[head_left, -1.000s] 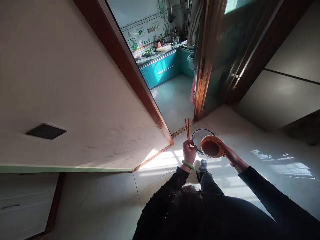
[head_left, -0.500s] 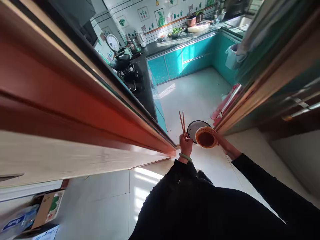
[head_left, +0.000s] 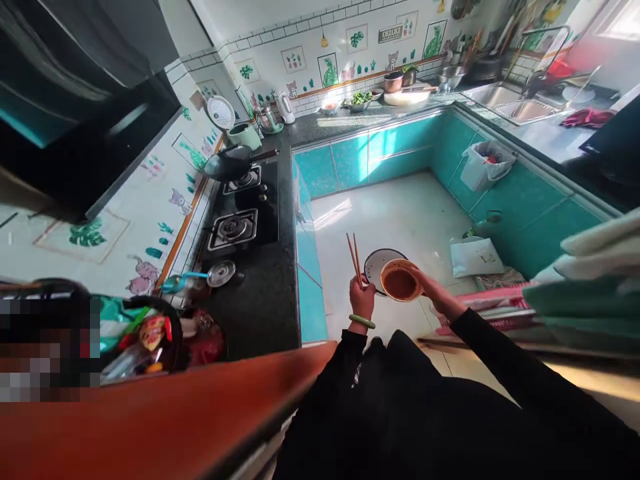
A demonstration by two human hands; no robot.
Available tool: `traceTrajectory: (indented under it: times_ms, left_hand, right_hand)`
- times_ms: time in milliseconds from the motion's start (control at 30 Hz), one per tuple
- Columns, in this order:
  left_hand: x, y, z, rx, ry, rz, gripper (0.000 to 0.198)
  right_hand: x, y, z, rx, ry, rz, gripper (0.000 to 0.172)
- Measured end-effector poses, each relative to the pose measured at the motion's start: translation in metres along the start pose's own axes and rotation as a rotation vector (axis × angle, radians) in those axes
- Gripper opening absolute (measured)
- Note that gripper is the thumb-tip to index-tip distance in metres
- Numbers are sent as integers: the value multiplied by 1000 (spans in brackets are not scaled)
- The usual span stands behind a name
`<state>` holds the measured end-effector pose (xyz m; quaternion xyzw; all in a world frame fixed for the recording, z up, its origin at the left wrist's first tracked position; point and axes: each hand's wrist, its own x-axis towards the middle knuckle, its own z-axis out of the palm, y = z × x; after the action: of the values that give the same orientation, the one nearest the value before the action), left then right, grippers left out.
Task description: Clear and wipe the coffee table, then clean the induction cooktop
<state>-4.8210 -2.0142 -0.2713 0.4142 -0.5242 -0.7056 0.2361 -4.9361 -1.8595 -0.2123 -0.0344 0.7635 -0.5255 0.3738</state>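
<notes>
In my left hand (head_left: 363,297) I grip a pair of wooden chopsticks (head_left: 354,257), which point up and forward, along with the near-left rim of a white dark-edged bowl (head_left: 383,259). A green bangle (head_left: 362,322) circles that wrist. My right hand (head_left: 431,288) is closed on the right side of a smaller bowl (head_left: 401,280), whose inside is coated with reddish-brown sauce. This sauce bowl overlaps the right part of the white bowl from my viewpoint. Both bowls are held in front of my body, above the floor.
On the left are a gas stove (head_left: 235,227) with a wok (head_left: 230,162) and a dark counter (head_left: 260,287). A bowl of greens (head_left: 359,100) and a cutting board (head_left: 407,97) stand at the back. To the right are a sink (head_left: 525,107), a hanging bin (head_left: 483,167) and a white bag (head_left: 475,257).
I have moved forward through the doorway into the kitchen, so the stove and sink show more fully. Both hands keep hold of the chopsticks and bowls.
</notes>
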Motion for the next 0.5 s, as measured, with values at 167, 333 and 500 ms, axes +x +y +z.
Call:
traceTrajectory:
  times_ms: [167,333,500]
  left_hand:
    - [108,19,45,37,-6,58,24]
    - [235,31,110,89,-27,64,24]
    - [358,62,188,65,-82,1,27]
  right_hand:
    - [116,-52,-12,18,-36,-20,63]
    - [247,-106,-35,57,-34,-61,65]
    - [363,-175,-73,64,-79,-99,69]
